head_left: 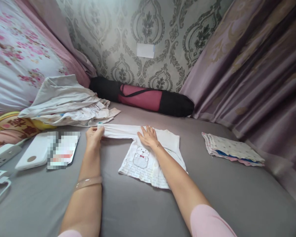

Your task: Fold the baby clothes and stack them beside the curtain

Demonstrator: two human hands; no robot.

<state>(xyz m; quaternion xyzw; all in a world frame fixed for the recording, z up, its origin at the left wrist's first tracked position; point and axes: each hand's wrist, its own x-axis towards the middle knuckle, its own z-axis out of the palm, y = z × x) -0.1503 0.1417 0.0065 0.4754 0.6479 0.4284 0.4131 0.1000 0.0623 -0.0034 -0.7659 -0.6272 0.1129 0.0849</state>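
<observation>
A small white long-sleeved shirt (162, 174) with a bear print lies flat on the grey bed sheet (128, 210). Its left sleeve stretches out straight to the side. My left hand (95, 135) pinches the cuff at the end of that sleeve. My right hand (149, 136) rests flat on the upper part of the shirt near the shoulder, fingers spread. The shirt's other sleeve is not clearly visible; a fold line runs near my right forearm.
At the back left is a pile of loose clothes (69, 98). Folded clothes (233, 149) lie at the right. A black and red long bag (141, 97) sits against the wall. Left of my arm are a phone (64, 149), a white box-shaped device (37, 151) and a power strip (6, 156).
</observation>
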